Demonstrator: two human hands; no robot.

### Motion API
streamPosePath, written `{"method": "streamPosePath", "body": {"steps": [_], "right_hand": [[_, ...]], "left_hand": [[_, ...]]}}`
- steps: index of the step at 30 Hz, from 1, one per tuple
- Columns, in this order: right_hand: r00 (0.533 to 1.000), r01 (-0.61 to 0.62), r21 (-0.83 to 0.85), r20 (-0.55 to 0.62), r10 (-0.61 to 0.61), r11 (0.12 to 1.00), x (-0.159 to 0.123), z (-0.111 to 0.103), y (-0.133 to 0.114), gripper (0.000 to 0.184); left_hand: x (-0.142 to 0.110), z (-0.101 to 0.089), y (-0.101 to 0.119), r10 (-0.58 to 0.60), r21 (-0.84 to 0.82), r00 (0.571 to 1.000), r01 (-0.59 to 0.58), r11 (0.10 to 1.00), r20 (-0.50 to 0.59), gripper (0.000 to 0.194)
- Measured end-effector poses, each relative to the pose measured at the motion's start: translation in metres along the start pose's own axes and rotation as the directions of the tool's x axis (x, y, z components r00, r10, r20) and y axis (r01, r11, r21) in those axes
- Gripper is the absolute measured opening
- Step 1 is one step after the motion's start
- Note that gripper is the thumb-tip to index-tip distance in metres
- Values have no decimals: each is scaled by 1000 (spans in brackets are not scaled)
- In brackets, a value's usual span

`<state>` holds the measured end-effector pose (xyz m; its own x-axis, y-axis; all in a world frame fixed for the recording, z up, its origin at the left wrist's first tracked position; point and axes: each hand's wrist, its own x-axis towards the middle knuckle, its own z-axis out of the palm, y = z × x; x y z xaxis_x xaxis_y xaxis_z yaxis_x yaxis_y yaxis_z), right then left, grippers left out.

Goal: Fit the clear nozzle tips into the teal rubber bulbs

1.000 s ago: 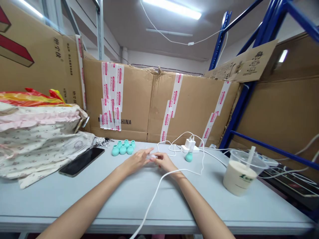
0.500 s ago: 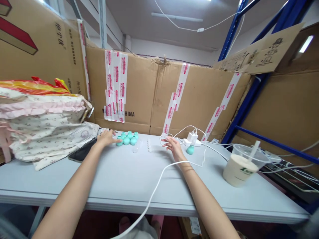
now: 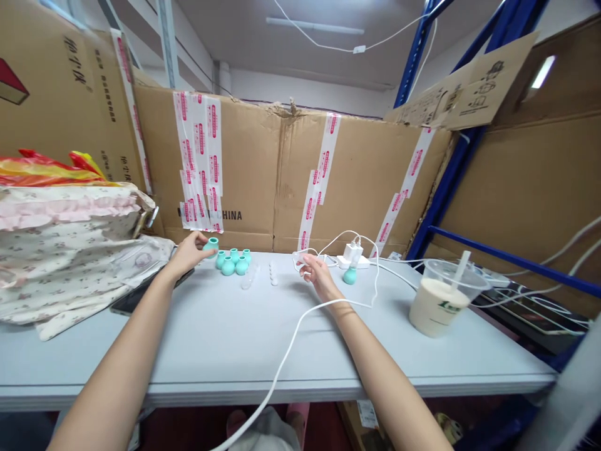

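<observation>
My left hand grips a small teal bulb with a round body and an open neck, lifted just above the table. Beside it, several matching teal bulbs stand upright in a cluster. My right hand has its fingers bent, with a small clear plastic piece at the fingertips; its exact kind is hard to make out. Between the hands lie clear domed pieces and a row of small clear pieces. Right of my right hand stands another teal bulb with a clear part on top.
A white charger sits on a power strip; its white cable crosses the table and my right forearm. A drink cup with a straw stands at right. At left are a floral cloth bag and a phone. Cardboard walls the back.
My left hand has taken one teal bulb from the cluster and raised it slightly. My right hand keeps its place among the things. The whole view has shifted a little.
</observation>
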<state>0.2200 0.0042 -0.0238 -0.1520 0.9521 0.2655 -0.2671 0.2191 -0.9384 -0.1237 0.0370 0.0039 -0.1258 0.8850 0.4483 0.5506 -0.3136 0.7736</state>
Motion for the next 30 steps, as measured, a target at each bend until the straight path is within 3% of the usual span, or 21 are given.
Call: {"method": "streamPosePath", "body": {"steps": [3,4,7,10,17,22,30], "right_hand": [[998,-26,5,53,25,1000,-2,3,1,34],[997,-31,3,66,31,1000,-3,4,2,34],[996,-32,-45,86,35,998,-6,8,4,34],[994,-9,-149,104,24,989,-8,13,6,35],[982,32,-335,188,33,942,-7,16,9,35],[952,82,-448,301,63,890,-6,10,12,38],[932,150,-573,353,77,805,-16,12,0,32]], "left_hand": [[-17,31,36,223,-88,971,-215,973,88,37],[-24,45,45,268,-100,949,-255,962,163,33],[-49,85,62,354,-76,886,-348,934,301,32],[-67,109,66,406,-41,824,-426,904,394,31],[-76,112,63,428,113,795,-518,848,431,32],[-78,113,56,401,132,759,-531,837,513,32],[-85,116,60,414,326,772,-597,733,483,31]]}}
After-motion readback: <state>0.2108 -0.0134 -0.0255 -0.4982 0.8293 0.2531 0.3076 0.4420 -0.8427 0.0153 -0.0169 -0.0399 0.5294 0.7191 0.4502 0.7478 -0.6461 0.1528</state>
